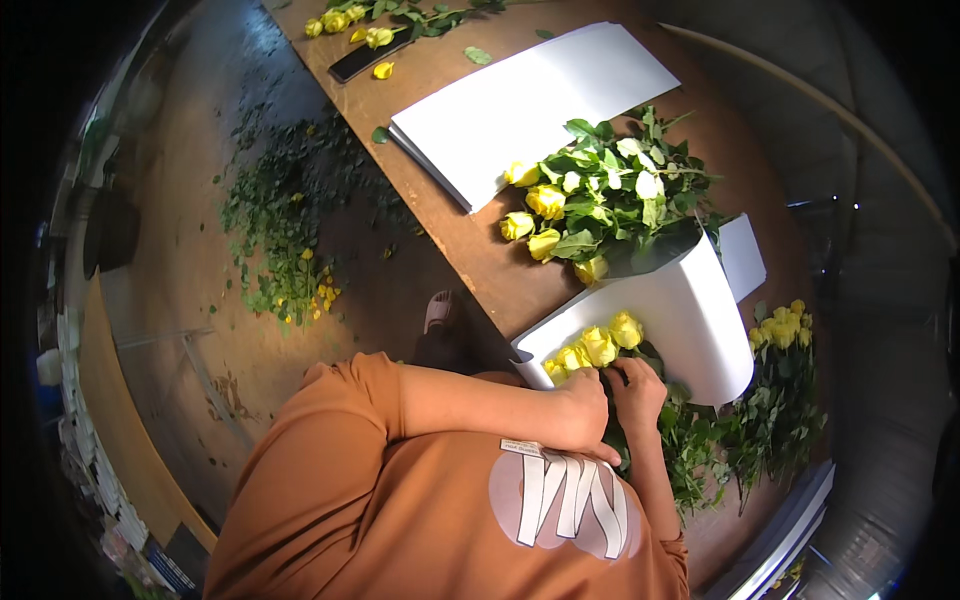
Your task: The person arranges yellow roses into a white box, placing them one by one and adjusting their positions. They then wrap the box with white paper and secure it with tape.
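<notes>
Before me a row of yellow roses [599,346] lies on a white paper sheet [667,315], whose far part curls up over them. My left hand [586,409] is closed round the bunch just below the flower heads, its fingertips hidden and its thumb over the green stems. My right hand [639,390] lies beside it, fingers bent and pinching at the base of the rose heads. Beyond the curled sheet is a loose pile of yellow roses with leafy stems [615,187], partly on a stack of white paper [525,97].
A dark phone [360,64] lies near the wooden table's edge [442,247], by more yellow roses [337,20]. Another rose bunch [784,330] lies at the right, near a small white sheet [742,255]. Cut leaves and petals [277,247] are heaped on the floor at left.
</notes>
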The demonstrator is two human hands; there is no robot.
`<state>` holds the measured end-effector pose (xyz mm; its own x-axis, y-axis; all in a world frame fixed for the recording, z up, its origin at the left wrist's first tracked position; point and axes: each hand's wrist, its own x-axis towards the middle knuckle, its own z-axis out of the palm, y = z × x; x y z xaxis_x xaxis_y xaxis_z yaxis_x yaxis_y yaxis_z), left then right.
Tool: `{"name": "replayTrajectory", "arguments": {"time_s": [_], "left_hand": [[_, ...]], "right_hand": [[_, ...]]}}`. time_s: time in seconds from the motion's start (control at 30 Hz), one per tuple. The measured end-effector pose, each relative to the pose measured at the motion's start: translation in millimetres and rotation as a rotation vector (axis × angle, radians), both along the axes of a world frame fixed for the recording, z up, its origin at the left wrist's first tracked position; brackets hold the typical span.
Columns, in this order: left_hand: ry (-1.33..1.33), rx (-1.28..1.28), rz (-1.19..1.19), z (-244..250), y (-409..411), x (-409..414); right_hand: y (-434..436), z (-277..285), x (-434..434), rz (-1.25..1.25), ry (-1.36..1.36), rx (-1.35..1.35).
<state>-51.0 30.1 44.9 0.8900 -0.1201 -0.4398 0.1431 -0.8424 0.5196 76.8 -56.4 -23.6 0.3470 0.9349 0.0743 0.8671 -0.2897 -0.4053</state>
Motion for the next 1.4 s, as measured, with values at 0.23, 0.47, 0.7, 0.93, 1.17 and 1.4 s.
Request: {"name": "replayTrajectory", "arguments": {"time_s": [0.23, 0.47, 0.7, 0.93, 1.17, 1.4], "left_hand": [[-0.186, 0.046, 0.244, -15, -6, 11], [-0.123, 0.348, 0.118, -28, -9, 19], [-0.271, 0.495, 0.170, -38, -16, 26], [-0.283, 0.434, 0.071, -38, -7, 26], [-0.237, 0.105, 0.206, -38, 17, 36], [-0.187, 0.104, 0.082, -39, 30, 41]], "right_hand": [[-3, 2, 4, 0.021, 0.044, -0.044], [1, 24, 6, 0.052, 0.087, 0.091], [8, 7, 15, -0.146, -0.185, 0.019], [10, 7, 28, 0.025, -0.084, -0.093], [5, -11, 32, 0.021, -0.035, -0.077], [3, 29, 33, 0.050, -0.058, 0.105]]}}
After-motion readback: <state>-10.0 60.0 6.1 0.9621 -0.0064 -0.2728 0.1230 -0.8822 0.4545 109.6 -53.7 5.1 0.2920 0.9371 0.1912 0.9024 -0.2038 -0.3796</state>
